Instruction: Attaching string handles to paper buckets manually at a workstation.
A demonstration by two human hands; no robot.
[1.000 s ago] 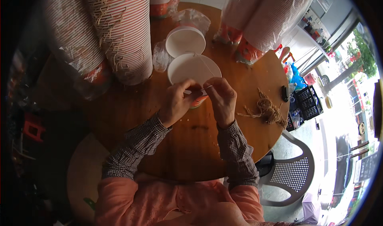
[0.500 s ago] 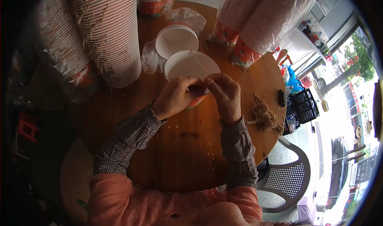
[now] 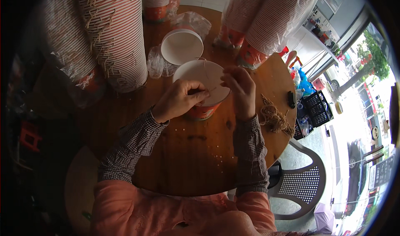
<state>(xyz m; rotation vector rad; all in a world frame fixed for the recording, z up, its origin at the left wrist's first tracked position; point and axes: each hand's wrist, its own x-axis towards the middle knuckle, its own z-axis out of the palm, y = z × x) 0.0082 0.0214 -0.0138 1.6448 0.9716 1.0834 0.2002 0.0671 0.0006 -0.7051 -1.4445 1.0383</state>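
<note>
A large paper tub (image 3: 202,112), white inside and orange-red outside, stands upright on the round wooden table (image 3: 183,169). Thin twine (image 3: 205,61) is fixed at its far rim and hangs down inside. My left hand (image 3: 181,98) is at the near left rim, thumb and forefinger pinched on a bit of twine that pokes out toward the tub's middle. Over the right rim, my right hand (image 3: 239,88) has its fingers pressed together; what they hold, if anything, is too small to make out.
Behind the tub lies another white-lined tub (image 3: 182,48) beside crumpled clear plastic (image 3: 157,63). Tall stacks of nested tubs stand at left (image 3: 116,40) and far right (image 3: 277,23). A twine bundle (image 3: 275,116) lies right of my forearm. A grey chair (image 3: 300,186) stands at the right.
My hands have moved apart from their meeting point at the near rim. The left went slightly left and down, the right slightly up and right. More of the tub's front shows.
</note>
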